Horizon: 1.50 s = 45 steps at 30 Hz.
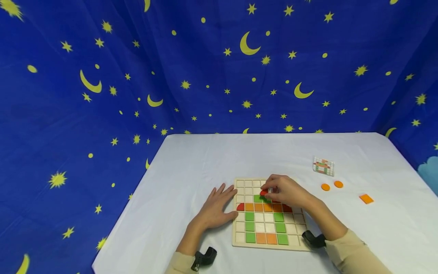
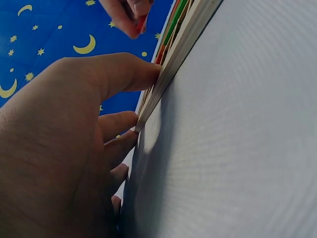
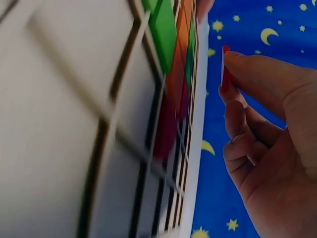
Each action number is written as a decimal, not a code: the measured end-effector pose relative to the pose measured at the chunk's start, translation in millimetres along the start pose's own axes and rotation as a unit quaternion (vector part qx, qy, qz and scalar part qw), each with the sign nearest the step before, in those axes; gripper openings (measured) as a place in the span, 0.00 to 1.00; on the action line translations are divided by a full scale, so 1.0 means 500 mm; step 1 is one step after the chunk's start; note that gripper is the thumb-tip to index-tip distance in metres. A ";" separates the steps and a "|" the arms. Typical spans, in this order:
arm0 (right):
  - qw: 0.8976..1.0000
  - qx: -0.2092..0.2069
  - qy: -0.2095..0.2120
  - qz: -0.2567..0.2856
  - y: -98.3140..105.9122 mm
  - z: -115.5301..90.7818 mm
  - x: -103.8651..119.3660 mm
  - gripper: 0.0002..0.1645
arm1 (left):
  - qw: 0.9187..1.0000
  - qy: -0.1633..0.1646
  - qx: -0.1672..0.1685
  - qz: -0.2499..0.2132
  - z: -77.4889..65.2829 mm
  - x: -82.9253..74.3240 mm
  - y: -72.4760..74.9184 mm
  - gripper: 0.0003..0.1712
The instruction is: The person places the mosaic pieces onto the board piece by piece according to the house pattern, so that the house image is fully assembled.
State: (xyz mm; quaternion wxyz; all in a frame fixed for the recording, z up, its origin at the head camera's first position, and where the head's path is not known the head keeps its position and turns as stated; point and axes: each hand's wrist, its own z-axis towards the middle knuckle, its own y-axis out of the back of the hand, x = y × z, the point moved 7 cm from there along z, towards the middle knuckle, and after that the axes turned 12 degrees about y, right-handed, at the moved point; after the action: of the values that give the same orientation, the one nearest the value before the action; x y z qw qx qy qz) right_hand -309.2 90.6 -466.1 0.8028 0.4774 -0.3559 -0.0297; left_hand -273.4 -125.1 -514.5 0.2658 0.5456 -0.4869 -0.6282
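Observation:
A wooden grid board [image 1: 233, 228] lies on the white table, with green, orange and red tiles set in some of its squares. My left hand [image 1: 215, 208] rests at the board's left edge, thumb and fingertips touching the rim with the fingers spread. Above the upper middle of the grid, my right hand [image 1: 289, 190] pinches a red tile [image 1: 263, 193] between thumb and forefinger. The right wrist view shows this red tile [image 3: 226, 67] edge-on, held apart from the board. Some squares under the right hand are hidden.
To the board's right lie two orange round pieces [image 1: 325, 187] and an orange square tile [image 1: 366, 198]. Behind them is a small pattern card [image 1: 323, 166] with a coloured grid. A blue curtain [image 1: 219, 68] with moons and stars hangs beyond the table's far edge.

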 end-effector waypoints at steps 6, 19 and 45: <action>1.000 0.027 0.010 -0.002 -0.035 0.031 0.013 0.13 | 1.000 0.002 0.003 0.000 0.000 0.000 0.001 0.42; 0.996 0.080 -0.020 -0.042 -0.080 0.071 0.017 0.10 | 1.000 -0.004 0.003 0.005 0.001 -0.009 0.001 0.41; 0.996 0.062 -0.007 -0.057 -0.079 0.053 0.022 0.12 | 1.000 -0.004 -0.001 0.009 -0.003 -0.002 0.000 0.42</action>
State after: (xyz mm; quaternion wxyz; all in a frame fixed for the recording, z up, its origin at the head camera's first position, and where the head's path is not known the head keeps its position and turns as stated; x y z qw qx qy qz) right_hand -305.5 45.2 -483.4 0.7661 0.5454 -0.3352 -0.0570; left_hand -271.9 -124.8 -514.3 0.2696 0.5387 -0.4922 -0.6284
